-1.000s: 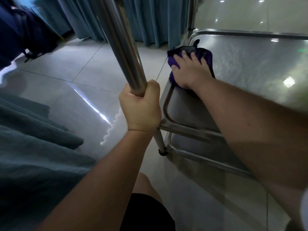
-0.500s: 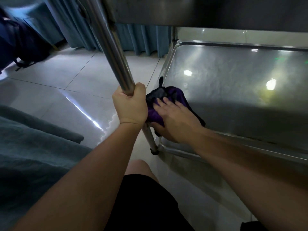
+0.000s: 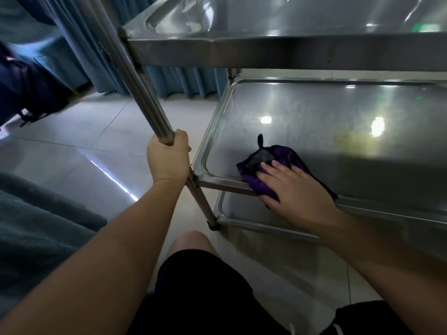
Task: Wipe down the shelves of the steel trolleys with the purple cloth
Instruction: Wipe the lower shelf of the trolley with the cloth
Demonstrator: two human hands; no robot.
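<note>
One flat right hand point(image 3: 294, 187) presses crumpled purple cloth point(image 3: 263, 165).

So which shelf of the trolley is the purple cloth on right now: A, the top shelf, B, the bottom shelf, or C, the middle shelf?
C: the right hand presses the purple cloth flat on the middle shelf, near its front left corner, with the top shelf above and the bottom shelf below.

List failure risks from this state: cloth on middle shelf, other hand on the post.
1. The purple cloth straddles the middle shelf's raised front rim; the flat right hand could drag it off the edge.
2. The left hand grips the post beside the shelf corner, so a leftward stroke may hit it.
</note>
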